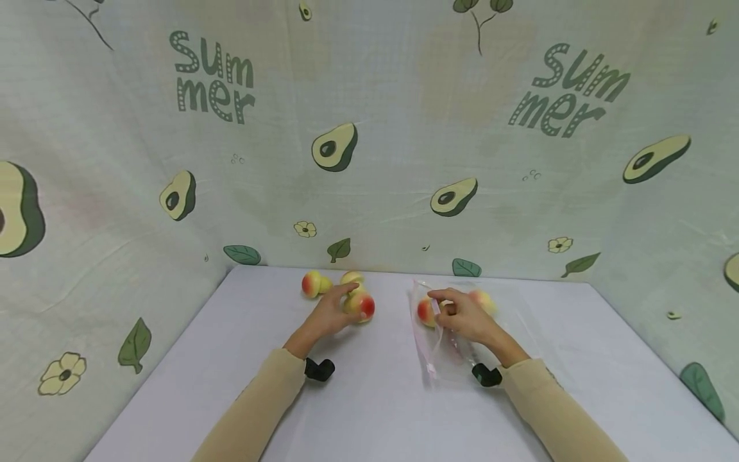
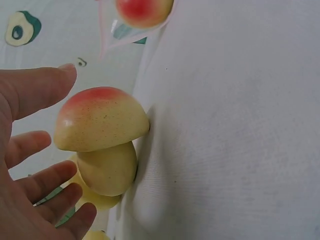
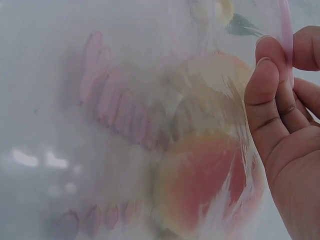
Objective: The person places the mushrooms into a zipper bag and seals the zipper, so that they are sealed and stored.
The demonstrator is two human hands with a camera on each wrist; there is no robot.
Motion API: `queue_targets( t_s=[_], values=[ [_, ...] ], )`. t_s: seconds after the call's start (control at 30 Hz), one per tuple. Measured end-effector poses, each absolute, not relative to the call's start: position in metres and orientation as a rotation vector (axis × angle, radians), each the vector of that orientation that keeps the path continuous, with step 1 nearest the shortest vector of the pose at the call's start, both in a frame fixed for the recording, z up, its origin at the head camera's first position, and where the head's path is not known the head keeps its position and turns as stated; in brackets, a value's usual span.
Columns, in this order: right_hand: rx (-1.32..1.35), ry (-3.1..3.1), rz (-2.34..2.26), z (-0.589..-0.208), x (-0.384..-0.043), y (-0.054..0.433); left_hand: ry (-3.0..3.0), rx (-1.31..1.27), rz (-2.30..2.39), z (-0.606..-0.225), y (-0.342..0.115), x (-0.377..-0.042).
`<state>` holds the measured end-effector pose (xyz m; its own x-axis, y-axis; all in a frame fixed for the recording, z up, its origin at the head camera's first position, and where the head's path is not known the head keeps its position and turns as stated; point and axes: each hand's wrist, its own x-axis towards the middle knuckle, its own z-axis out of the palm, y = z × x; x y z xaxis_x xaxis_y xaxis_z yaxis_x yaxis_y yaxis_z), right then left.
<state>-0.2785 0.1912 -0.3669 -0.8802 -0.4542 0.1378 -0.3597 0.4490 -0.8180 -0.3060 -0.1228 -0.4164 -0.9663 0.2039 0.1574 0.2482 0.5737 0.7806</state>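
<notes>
My left hand (image 1: 330, 316) reaches in from the left beside a mushroom (image 1: 364, 308) with a red and yellow cap. In the left wrist view the thumb and fingers are spread around the near side of this mushroom (image 2: 102, 122), with a gap between the fingertips and its cap. My right hand (image 1: 469, 319) pinches the edge of a clear plastic bag with a pink zip strip (image 3: 286, 30) between thumb and fingers. Inside the bag (image 1: 424, 350) lie a mushroom with a red cap (image 1: 424, 312) and a paler, yellowish one (image 1: 485, 300).
Behind the left hand, another red and yellow mushroom (image 1: 312, 283) lies at the back of the white table (image 1: 369, 398), next to a pale yellow one (image 1: 351, 277). A printed cloth (image 1: 392, 160) hangs along the table's back edge and sides.
</notes>
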Motion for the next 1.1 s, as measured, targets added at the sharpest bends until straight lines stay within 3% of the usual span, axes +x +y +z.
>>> queue_targets(
  t_s=[1.1],
  values=[
    [-0.713,2.578,-1.421,-0.3672,-0.2777,0.1909,-2.708,-0.736,-1.334,-0.4237,-0.1247,-0.306]
  ],
)
